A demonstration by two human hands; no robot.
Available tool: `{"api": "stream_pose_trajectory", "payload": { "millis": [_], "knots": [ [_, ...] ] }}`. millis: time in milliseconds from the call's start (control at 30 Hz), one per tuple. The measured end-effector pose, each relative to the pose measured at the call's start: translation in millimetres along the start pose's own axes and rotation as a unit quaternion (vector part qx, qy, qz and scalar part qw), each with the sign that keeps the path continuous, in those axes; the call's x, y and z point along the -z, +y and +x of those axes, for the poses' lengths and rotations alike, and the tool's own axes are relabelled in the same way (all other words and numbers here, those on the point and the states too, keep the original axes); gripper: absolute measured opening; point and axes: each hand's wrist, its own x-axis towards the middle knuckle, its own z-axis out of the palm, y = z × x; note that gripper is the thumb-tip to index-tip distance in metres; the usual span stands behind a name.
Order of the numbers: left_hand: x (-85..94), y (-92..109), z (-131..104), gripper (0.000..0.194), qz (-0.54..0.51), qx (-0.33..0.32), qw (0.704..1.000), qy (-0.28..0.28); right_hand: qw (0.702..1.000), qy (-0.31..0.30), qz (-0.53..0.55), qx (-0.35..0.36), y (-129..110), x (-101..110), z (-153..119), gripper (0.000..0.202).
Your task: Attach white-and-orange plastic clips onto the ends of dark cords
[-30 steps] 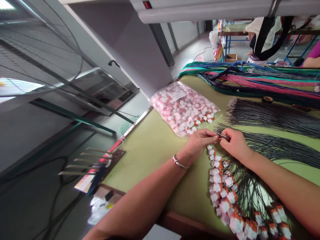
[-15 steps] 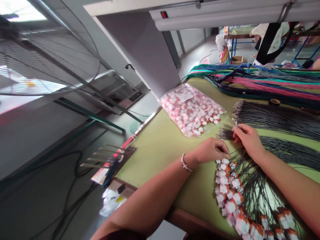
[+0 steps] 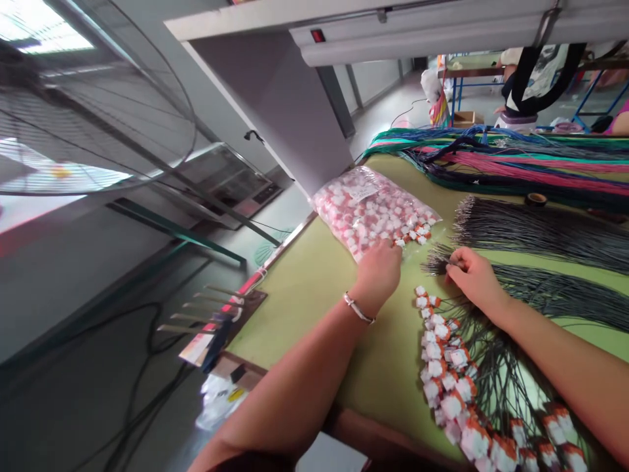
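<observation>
My left hand reaches to the open end of a clear plastic bag full of white and orange connectors; its fingertips are hidden behind the hand. My right hand pinches at the tips of a small bundle of black wires; what lies between the fingers is too small to make out. In front of both hands, a curved row of white and orange connectors with black wires attached lies on the green table.
Another black wire bundle and a tape roll lie at the right. Coloured wires cross the back. A pronged fixture stands on the left edge, beyond it a fan. A person's arm shows far right.
My left hand has moved from the top of the connector row up and left to the bag. My right hand has shifted slightly left, still by the wire tips.
</observation>
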Motion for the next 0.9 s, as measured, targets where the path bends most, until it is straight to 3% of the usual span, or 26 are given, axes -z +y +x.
{"api": "stream_pose_trajectory", "payload": {
  "millis": [167,233,333,400,433,533,600,700,833,900],
  "knots": [
    [-0.6,-1.2,-3.5,0.033,-0.009,-0.024,0.999,-0.027,1.000,-0.008,-0.019,0.015,1.1,1.0,-0.2,0.012],
    [2.7,-3.8,-4.4,0.036,-0.050,-0.026,0.998,0.001,1.000,-0.017,-0.017,0.002,-2.3,2.2,-0.8,0.012],
    [7.4,-4.8,-5.1,0.030,-0.182,-0.017,0.979,0.088,0.999,-0.016,-0.039,0.010,-7.3,3.7,-1.6,0.014],
    [7.5,-1.4,-6.5,0.018,-0.334,0.004,0.935,0.121,0.998,-0.007,-0.049,0.026,-9.6,4.5,-2.0,0.017],
    [6.2,1.4,-7.6,0.015,-0.424,0.025,0.899,0.107,0.998,-0.002,-0.047,0.032,-10.4,4.7,-2.1,0.017],
    [-2.0,12.3,-11.2,0.022,-0.648,0.108,0.753,-0.025,0.999,0.007,-0.032,0.039,-12.4,5.2,-3.0,0.017],
    [-8.4,19.0,-12.7,0.026,-0.712,0.142,0.681,-0.097,0.999,0.006,-0.025,0.042,-13.9,5.4,-4.0,0.016],
    [-15.0,25.4,-13.2,0.027,-0.746,0.149,0.635,-0.134,0.999,-0.001,-0.023,0.042,-16.6,4.7,-5.9,0.016],
    [-17.0,28.1,-12.8,0.020,-0.800,0.154,0.564,-0.138,0.998,-0.008,-0.036,0.051,-18.7,2.5,-7.8,0.016],
    [-16.8,28.1,-13.0,0.017,-0.815,0.156,0.541,-0.138,0.997,-0.007,-0.044,0.055,-18.4,1.4,-8.1,0.017]
  ]
}}
